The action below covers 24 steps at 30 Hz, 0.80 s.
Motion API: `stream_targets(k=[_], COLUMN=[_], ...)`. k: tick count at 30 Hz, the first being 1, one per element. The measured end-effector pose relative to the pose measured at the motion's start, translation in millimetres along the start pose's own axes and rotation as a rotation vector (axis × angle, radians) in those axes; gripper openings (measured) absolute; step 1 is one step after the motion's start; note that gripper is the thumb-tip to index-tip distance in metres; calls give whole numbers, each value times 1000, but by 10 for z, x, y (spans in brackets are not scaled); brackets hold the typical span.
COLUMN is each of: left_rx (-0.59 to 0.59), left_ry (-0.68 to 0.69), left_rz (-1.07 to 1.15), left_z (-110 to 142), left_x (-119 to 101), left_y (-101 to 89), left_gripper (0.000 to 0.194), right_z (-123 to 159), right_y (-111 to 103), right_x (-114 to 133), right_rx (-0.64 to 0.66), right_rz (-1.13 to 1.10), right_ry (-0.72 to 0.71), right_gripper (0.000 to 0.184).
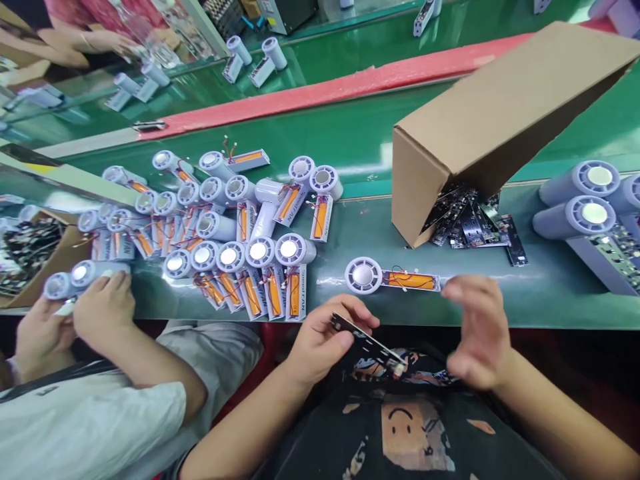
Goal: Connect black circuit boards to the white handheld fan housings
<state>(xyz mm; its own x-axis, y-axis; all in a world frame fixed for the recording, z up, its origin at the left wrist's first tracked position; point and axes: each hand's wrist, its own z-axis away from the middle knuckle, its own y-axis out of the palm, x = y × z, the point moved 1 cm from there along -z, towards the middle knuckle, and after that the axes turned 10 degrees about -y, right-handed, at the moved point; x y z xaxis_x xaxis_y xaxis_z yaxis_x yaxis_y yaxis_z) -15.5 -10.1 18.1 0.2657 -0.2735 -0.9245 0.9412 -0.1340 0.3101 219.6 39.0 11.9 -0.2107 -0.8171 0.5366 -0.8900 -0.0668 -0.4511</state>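
Holding circuit board [369, 344], left grip [323, 341]; length slants right, bodyward.

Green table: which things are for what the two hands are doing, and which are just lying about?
Probably for the job:
black circuit board, in the left hand
fan with the orange handle inside, near the right hand
loose boards spilling from the cardboard box

Probably just about:
red strip
fans beyond it
machine at the back
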Motion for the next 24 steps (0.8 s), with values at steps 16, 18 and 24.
stream_targets(k=[16, 18, 24], left_rx=[-173, -231, -259], left_ry=[-206, -186, 25], left_rz=[123, -41, -457], left_z=[-242, -234, -321], left_x=[-122, -69, -8], left_y=[73, 71, 136], left_gripper=[25, 24, 20], right_z=[-399, -414, -440], right_y=[413, 433, 385], right_x=[-73, -79, 20], right_rx=[279, 247, 225], right_rz=[40, -82, -145], right_ry=[238, 236, 263], right_gripper=[16, 15, 14])
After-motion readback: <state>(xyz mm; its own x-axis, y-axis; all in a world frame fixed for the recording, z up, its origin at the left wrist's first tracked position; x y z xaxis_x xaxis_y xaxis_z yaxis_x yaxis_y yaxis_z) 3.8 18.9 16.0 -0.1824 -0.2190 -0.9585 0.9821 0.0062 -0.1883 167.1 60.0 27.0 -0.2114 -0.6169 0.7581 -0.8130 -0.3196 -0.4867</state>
